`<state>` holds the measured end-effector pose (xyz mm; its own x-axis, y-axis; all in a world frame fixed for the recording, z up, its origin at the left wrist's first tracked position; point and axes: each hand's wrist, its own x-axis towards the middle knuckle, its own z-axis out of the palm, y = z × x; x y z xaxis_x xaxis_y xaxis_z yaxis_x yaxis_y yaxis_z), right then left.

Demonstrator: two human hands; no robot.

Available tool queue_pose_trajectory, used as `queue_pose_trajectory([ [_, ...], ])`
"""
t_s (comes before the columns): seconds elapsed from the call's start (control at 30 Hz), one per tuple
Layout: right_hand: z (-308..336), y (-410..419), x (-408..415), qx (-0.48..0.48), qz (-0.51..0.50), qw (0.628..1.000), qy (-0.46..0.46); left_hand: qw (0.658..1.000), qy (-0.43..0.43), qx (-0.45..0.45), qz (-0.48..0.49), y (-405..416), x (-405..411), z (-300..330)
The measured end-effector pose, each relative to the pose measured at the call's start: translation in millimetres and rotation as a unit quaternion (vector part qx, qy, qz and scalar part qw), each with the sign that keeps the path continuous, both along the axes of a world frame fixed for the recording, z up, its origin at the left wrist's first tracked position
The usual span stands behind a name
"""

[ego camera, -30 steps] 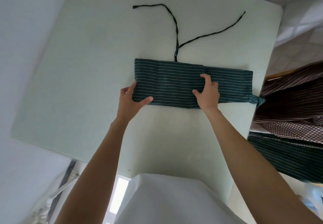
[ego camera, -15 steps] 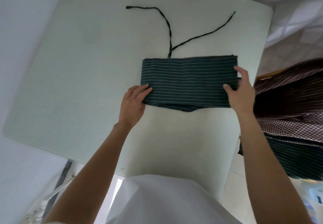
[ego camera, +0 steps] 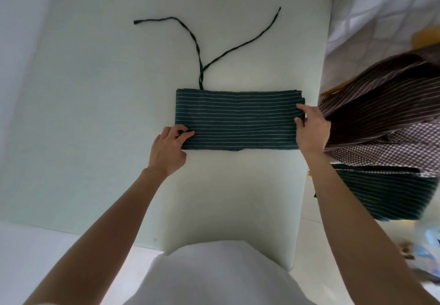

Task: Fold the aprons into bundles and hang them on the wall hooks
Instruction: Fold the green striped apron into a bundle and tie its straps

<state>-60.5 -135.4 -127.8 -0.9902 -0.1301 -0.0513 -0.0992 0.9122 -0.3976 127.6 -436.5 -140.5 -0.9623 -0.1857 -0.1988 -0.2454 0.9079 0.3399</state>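
Note:
A dark green apron with thin white stripes [ego camera: 238, 118] lies folded into a long flat band on the pale table [ego camera: 107, 114]. Its two dark ties [ego camera: 202, 49] run from the band's far edge out across the table. My left hand [ego camera: 167, 151] pinches the band's near left corner between thumb and fingers. My right hand [ego camera: 310, 129] holds the band's right end, fingers over the top and thumb at the edge.
To the right of the table, a pile of other aprons hangs or lies: a brown striped one [ego camera: 381, 104], a checked one [ego camera: 392, 152] and another green striped one [ego camera: 390, 192]. The table's right edge [ego camera: 319, 90] runs just beside my right hand.
The right end of the band has been folded in, making it shorter. My right hand moved from the band's middle to its right end; my left hand now pinches the left corner.

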Motion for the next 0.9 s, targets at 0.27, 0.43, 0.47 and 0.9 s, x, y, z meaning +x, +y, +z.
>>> queue_pose_trajectory([
  [0.27, -11, -8, 9, 0.073, 0.021, 0.997, 0.027, 0.964, 0.1, 0.179, 0.169, -27, -60, 4],
  [0.43, -17, -45, 76, 0.043, 0.222, 0.974, 0.023, 0.984, 0.025, 0.142, 0.104, -51, -107, -8],
  [0.47, -21, -51, 87, 0.063, 0.253, 0.965, -0.009, 0.988, 0.018, 0.129, 0.085, -55, -106, -10],
  [0.9, -16, -40, 22, 0.218, 0.245, 0.945, 0.004, 0.962, -0.18, 0.181, 0.094, 37, 3, 23],
])
